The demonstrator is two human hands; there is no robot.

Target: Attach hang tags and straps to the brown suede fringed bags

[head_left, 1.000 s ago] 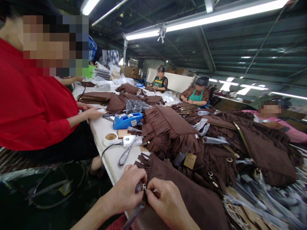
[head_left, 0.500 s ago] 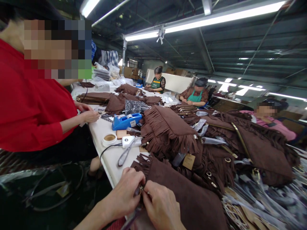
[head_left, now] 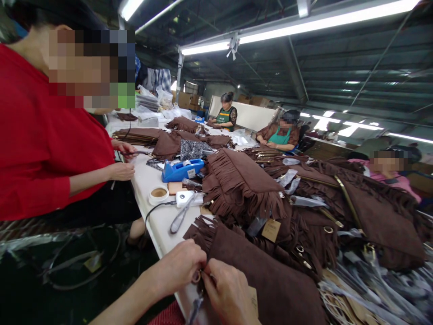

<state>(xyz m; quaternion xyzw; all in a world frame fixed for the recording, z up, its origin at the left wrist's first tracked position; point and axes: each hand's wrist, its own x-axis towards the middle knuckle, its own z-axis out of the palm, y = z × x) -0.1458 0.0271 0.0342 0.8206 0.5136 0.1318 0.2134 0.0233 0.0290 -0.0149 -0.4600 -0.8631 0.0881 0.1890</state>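
Near the front edge of the table, my left hand (head_left: 181,266) and my right hand (head_left: 228,291) meet, fingertips pinched together. Between them is a small metal ring (head_left: 196,276), held by my left fingers, with a plastic-wrapped strap (head_left: 196,307) hanging below. What my right fingertips grip is too small to make out. A brown fringed suede bag (head_left: 264,271) lies flat beside and under my right hand. Part of a tan tag (head_left: 253,300) shows at the right hand's outer side.
A person in red (head_left: 54,149) works at the left. On the white table (head_left: 162,225) are a blue tape dispenser (head_left: 182,170), a tape roll (head_left: 158,193), a white box with a cable (head_left: 185,198) and piled fringed bags (head_left: 237,180). Other people sit farther back.
The view has shifted slightly. My hands stay together; the ring shows more clearly and a tan tag has appeared beside my right hand. The person in red has moved their hands apart.
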